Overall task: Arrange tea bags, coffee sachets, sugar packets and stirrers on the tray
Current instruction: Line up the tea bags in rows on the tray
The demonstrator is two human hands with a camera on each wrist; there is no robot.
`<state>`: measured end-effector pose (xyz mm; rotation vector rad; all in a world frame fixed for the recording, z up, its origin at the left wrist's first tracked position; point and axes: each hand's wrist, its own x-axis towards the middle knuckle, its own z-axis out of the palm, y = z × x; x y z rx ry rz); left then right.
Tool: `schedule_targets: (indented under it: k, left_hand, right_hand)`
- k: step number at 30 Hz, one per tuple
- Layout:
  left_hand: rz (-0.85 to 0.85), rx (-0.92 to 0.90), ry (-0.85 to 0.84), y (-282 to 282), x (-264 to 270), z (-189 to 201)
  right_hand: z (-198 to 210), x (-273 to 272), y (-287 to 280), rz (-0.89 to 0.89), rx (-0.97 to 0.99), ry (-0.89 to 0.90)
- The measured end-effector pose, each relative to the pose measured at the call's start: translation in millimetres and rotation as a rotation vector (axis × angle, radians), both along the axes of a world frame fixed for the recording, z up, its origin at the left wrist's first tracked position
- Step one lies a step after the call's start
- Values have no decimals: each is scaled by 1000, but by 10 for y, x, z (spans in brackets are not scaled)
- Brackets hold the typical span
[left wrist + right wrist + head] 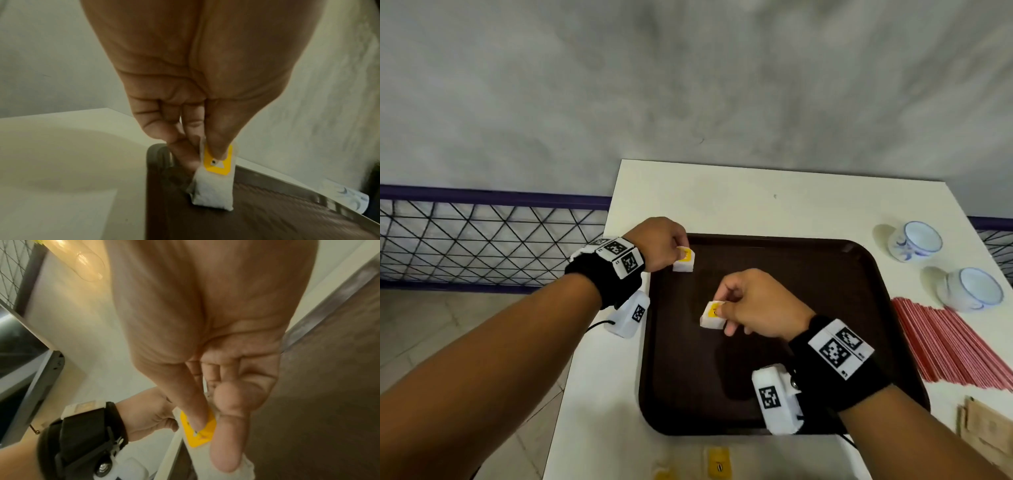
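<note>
A dark brown tray (pixel 825 274) lies on the white table. My left hand (pixel 664 245) pinches a white tea bag with a yellow tag (pixel 683 260) at the tray's far left corner; in the left wrist view the thumb presses the tag and the tea bag (pixel 213 193) hangs with its lower end touching the tray (pixel 287 219). My right hand (pixel 750 305) pinches a second tea bag (pixel 711 317) by its yellow tag over the tray's middle. That tea bag (pixel 200 434) shows between thumb and fingers in the right wrist view.
Two blue-and-white cups (pixel 914 245) (pixel 971 289) stand at the table's right. Red stirrers (pixel 955 346) lie spread beside the tray. Brown packets (pixel 986 431) sit at the right near edge. More yellow-tagged bags (pixel 717 462) lie at the front. A mesh fence (pixel 482 240) runs on the left.
</note>
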<state>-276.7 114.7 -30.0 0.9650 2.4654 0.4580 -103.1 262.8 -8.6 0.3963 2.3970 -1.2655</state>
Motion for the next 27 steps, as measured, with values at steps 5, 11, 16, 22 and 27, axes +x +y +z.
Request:
schedule_targets:
  k: [5,11,16,22,27]
  left_hand:
    - [39,26,83,26,-95,-60]
    - [61,32,89,44,-201,-72]
    - [62,25,72,-8,-196,-91]
    - [63,61,20,-142,-102,-132]
    - [64,85,-9,-195,-54,-130]
  right_hand:
    - [-104,-153,-16,-6,-60,-38]
    - [-186,-196,-63,4,-135,-85]
    - [-248,-147,-74,32,-111,-89]
    - [-299,-14,-74,-8,-168,-118]
    - [-297,45,-95,-10,-146,-143]
